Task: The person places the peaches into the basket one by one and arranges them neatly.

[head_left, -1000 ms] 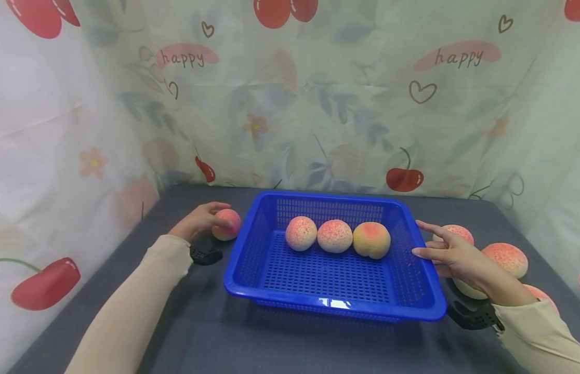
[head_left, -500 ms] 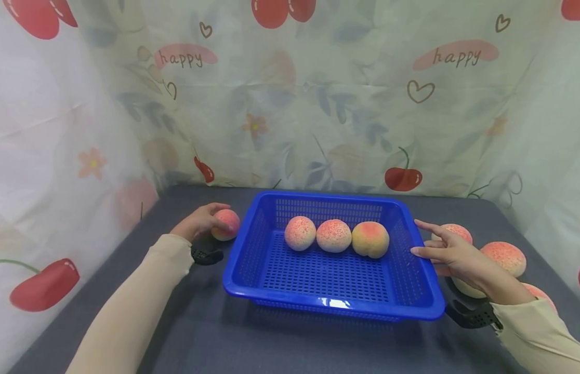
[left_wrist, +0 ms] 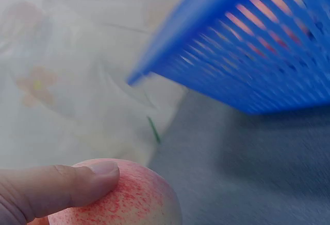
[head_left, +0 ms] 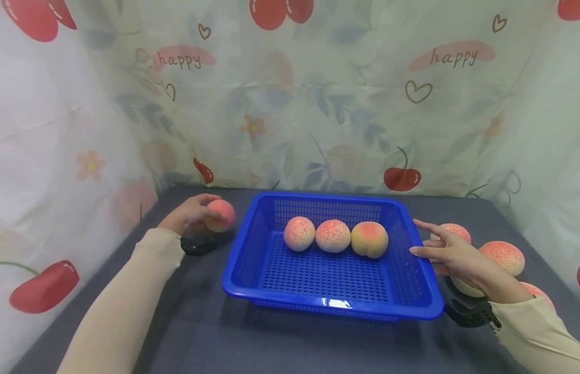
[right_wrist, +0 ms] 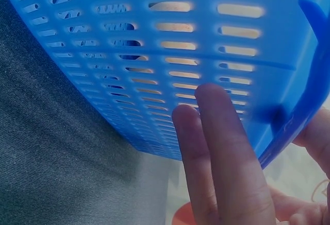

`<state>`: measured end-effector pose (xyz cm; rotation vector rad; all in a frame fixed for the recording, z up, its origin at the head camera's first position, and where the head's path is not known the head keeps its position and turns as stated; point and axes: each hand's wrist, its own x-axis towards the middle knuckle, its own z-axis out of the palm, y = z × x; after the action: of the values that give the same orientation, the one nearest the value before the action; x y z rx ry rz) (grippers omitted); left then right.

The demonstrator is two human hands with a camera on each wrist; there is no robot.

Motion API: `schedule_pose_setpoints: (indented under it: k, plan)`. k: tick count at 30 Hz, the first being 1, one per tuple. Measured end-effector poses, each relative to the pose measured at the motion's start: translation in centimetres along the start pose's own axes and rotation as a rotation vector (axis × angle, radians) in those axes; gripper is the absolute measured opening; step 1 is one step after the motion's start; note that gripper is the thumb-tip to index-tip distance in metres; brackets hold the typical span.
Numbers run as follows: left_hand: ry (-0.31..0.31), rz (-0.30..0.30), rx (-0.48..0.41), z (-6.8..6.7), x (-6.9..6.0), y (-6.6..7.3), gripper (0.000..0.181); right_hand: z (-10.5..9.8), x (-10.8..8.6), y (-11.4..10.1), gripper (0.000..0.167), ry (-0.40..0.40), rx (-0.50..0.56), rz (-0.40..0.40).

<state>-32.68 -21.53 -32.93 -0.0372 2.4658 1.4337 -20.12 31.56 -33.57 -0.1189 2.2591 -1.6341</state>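
**Peach in the left hand and blue basket steadied at its rim by the right**

Head view: A blue basket (head_left: 374, 310) is set on a dark grey table (head_left: 224, 343). To the left of the basket, a pink peach (head_left: 223, 215) is held in the left hand (head_left: 189, 214), the thumb and fingers being bent about it. The basket's right rim is gripped by the right hand (head_left: 458, 257), whose fingers are parted and only slightly bent. Inside the basket, three fruits are lined up in a row: a speckled peach (head_left: 299, 234), a second speckled peach (head_left: 333, 236) and a yellowish peach (head_left: 369, 240). More peaches (head_left: 503, 257) are seen to the right of the basket, partly hidden by the right hand and sleeve. Behind the basket, a printed cloth (head_left: 290, 109) is hung.

Left wrist view: The thumb (left_wrist: 77, 186) is pressed on the peach's red-flecked skin; the basket's slotted wall is seen beyond, apart from the peach.

Right wrist view: Two fingers (right_wrist: 232, 158) are laid along the outside of the basket's slotted wall, below its rim.
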Motion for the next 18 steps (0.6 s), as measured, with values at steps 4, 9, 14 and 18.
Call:
schedule_pose_setpoints:
  k: [4, 9, 14, 18]
  plan:
    - [-0.012, 0.034, -0.057, -0.8, -0.8, 1.8, 0.077, 0.0, 0.0, 0.0, 0.089, -0.01, 0.004, -0.009]
    - [-0.063, 0.108, -0.146, -1.4, -2.0, 4.2, 0.079, -0.1, 0.0, 0.0, 0.088, -0.014, 0.012, -0.004]
    - [-0.111, 0.158, -0.18, -1.1, -3.1, 6.4, 0.078, 0.0, 0.0, 0.0, 0.088, -0.018, 0.016, -0.008]
    - [-0.153, 0.193, -0.152, -0.3, -4.0, 7.8, 0.077, 0.0, 0.0, 0.0, 0.088, -0.02, 0.015, -0.011]
